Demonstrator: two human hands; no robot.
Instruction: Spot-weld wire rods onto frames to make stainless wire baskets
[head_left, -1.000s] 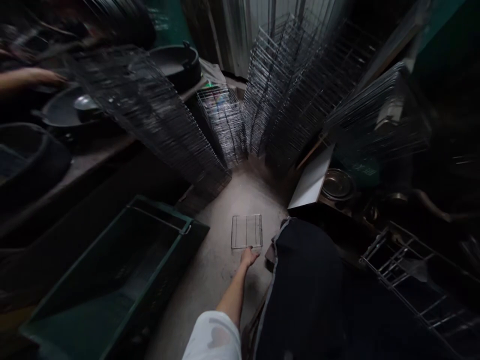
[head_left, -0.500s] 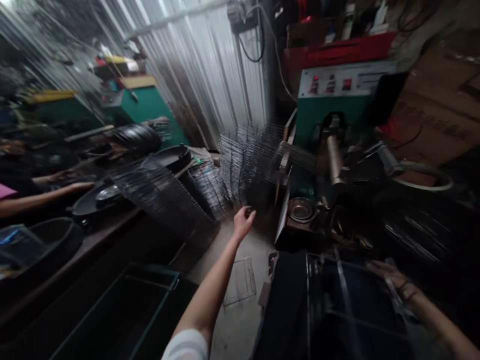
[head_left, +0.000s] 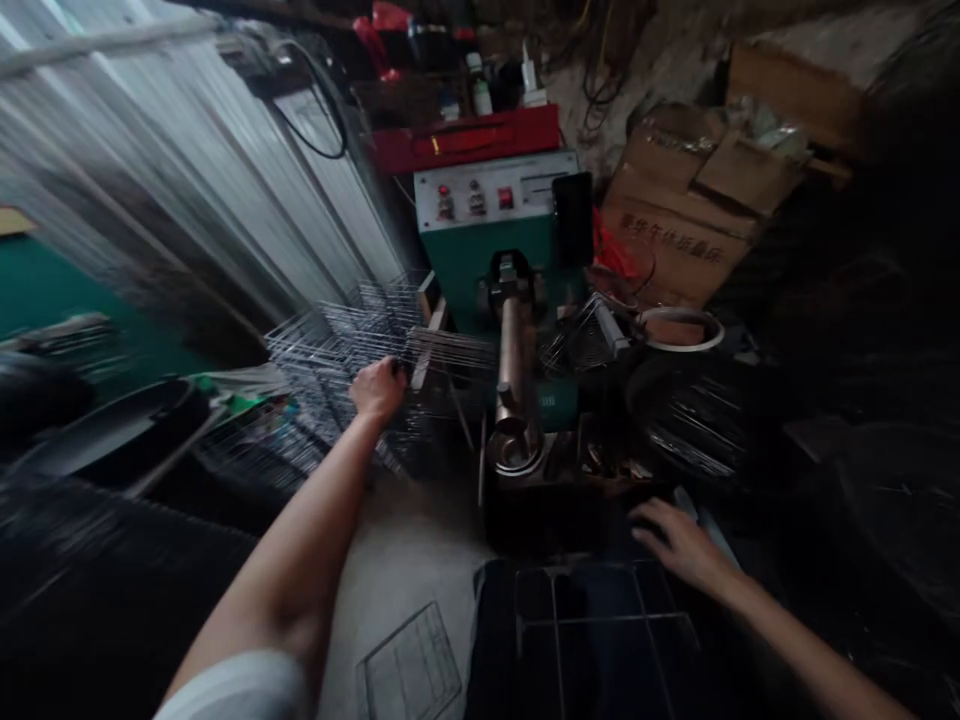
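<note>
The person's left hand (head_left: 379, 390) is curled, fingertips drawn in, in front of the stacked wire racks (head_left: 330, 350); whether it grips anything cannot be told. The right hand (head_left: 679, 545) is loosely spread, thumb apart from the fingers, near a wire frame (head_left: 559, 621) that lies across the dark cloth (head_left: 491, 650) over the lap. Another wire rack (head_left: 409, 660) lies flat on the floor (head_left: 420, 540), left of the cloth. A green machine (head_left: 457, 245) stands ahead.
</note>
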